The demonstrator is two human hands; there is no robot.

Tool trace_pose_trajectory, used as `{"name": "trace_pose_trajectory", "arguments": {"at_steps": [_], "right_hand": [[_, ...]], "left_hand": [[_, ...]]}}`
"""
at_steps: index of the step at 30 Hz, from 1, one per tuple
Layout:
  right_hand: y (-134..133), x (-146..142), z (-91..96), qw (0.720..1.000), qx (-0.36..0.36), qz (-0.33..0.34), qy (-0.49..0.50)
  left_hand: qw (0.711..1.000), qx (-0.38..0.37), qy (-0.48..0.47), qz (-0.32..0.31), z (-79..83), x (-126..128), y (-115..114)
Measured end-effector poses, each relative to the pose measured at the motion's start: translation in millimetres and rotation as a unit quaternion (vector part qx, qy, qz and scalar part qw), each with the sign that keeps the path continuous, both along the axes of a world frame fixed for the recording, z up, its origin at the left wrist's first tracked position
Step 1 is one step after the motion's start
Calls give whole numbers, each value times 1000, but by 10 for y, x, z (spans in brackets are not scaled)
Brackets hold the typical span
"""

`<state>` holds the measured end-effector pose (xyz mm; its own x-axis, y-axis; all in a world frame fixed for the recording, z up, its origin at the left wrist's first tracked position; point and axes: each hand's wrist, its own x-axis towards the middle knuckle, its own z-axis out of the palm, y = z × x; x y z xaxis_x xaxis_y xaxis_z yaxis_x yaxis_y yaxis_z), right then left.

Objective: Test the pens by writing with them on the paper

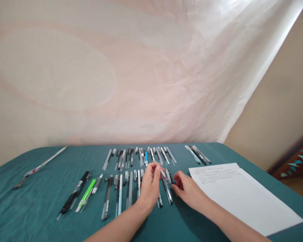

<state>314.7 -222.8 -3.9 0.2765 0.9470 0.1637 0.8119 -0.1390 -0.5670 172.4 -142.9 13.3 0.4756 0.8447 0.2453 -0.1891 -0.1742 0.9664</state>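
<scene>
Both my hands meet over the near row of pens (pixel 121 193) on a teal tablecloth (pixel 45 188). My left hand (pixel 149 186) has its fingers curled and pinches the upper end of a dark pen (pixel 166 185) at its fingertips. My right hand (pixel 185 189) lies just to the right, fingers closed on the same pen near its middle. A far row of pens (pixel 141 156) lies beyond the hands. A white sheet of paper (pixel 244 196) with some writing at its top lies to the right of my right hand.
A green highlighter (pixel 87 194) and a black pen (pixel 74 195) lie at the left of the near row. A long thin rod (pixel 40 166) lies at far left. A few more pens (pixel 198 154) sit above the paper. A pale cloth backdrop (pixel 131 74) hangs behind the table.
</scene>
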Motion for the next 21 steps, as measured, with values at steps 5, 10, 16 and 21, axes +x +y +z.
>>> {"name": "trace_pose_trajectory", "arguments": {"at_steps": [5,10,16,21], "right_hand": [[-18,62,-58,997,-37,-30,-56],[-49,197,4,990,-96,-42,-98],[-36,283,330,996,-16,-1,93],[-80,181,629,926,141,28,349]], "left_hand": [[1000,13,3,-25,-9,3,-49],[997,54,33,-35,0,-11,-91],[990,104,82,-44,13,-40,-148],[974,190,107,-59,15,-53,-193]]}}
